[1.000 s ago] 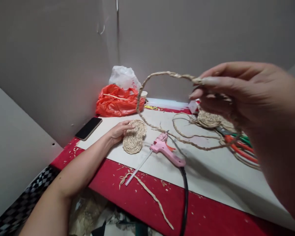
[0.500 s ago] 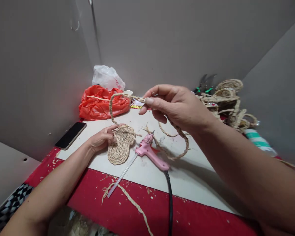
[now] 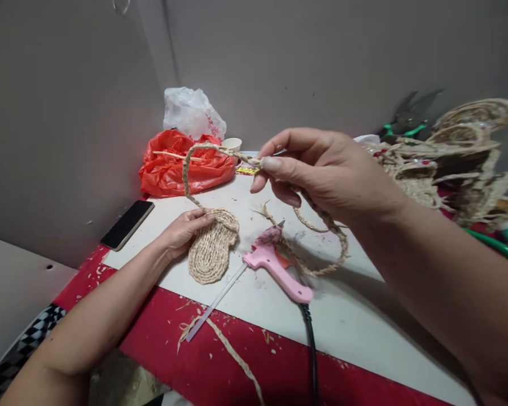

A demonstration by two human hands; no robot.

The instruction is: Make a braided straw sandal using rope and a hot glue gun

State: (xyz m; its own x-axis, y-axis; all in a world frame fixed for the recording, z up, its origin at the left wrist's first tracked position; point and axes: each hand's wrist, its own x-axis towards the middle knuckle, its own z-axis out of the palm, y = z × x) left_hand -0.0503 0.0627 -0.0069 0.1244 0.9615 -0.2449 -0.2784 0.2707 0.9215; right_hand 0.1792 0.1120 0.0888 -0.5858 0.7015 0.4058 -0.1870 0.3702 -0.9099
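My left hand (image 3: 185, 230) grips the upper left edge of a coiled straw sole (image 3: 209, 256), thumb on its face. From the sole's top a braided straw cord (image 3: 187, 177) rises, bends over and runs right into my right hand (image 3: 317, 169), which pinches it between thumb and fingers above the board. The cord's further length loops down behind that hand, and a frayed end lies near the glue gun's tip. Between the sole and this loop rests a pink glue gun (image 3: 275, 262) with a clear glue stick (image 3: 215, 301) sticking out of its back.
A red plastic bag (image 3: 182, 175), a white bag (image 3: 192, 113) and a cup (image 3: 232, 144) stand at the back. A phone (image 3: 127, 224) lies left. Straw pieces (image 3: 461, 163) and green-handled pruners (image 3: 410, 121) heap up at right. Another braid (image 3: 237, 355) crosses the red cloth (image 3: 173, 338); a black cable (image 3: 311, 349) runs frontward.
The camera view has shifted, so the straw heap shows larger at right. My left thumb now lies further over the sole's upper part; my right hand keeps its pinch on the cord.
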